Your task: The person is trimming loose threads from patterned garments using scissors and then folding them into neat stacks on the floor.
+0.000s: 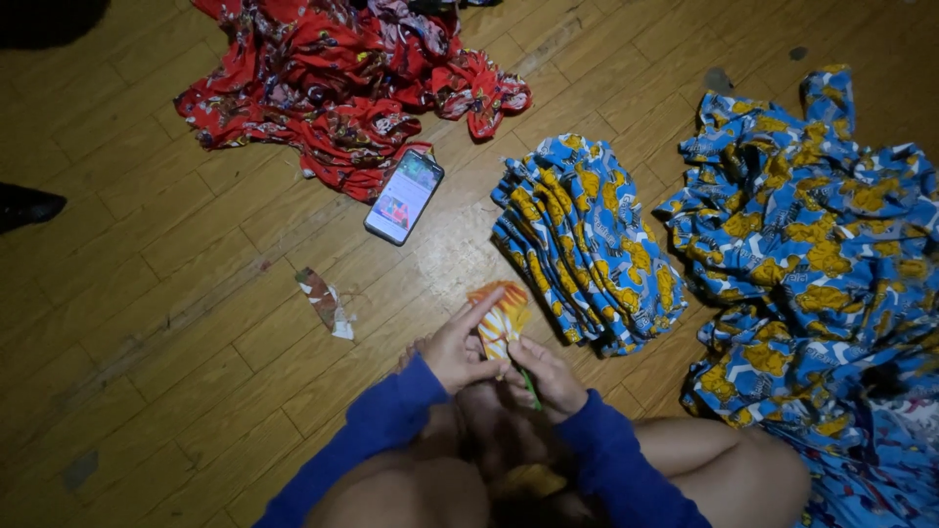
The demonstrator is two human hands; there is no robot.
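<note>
A small piece of orange-and-white printed fabric [500,320] is held up between both hands, low in the middle of the view, above a wooden plank floor [147,323]. The left hand [460,350] is closed on the lower left edge of the piece, with its forefinger stretched up along the cloth. The right hand [548,376] is pinched on the lower right edge, and a thin green stick-like object [529,387] is gripped in the same fingers; what it is cannot be told. Both wrists are covered by blue sleeves [381,420] of a soft knit.

Just to the right of the piece, a neat stack of folded cloth [577,240] is set on the floor, printed in blue with yellow and white shapes, its layered edges seen as ridges. Further right, a loose heap of the same blue-and-yellow print [812,244] is spread in crumpled folds down to the lower right corner. At the top, a rumpled pile of red patterned cloth [333,78] is laid. Touching its lower edge, a smartphone [404,197] is placed flat, a slim rounded rectangle with a lit, colourful screen. To the left of the hands, well apart from them, a small crumpled scrap [326,302] of reddish and white material is seen on the boards. The boards are worn, matt and yellowish brown, with pale scuffed streaks.
</note>
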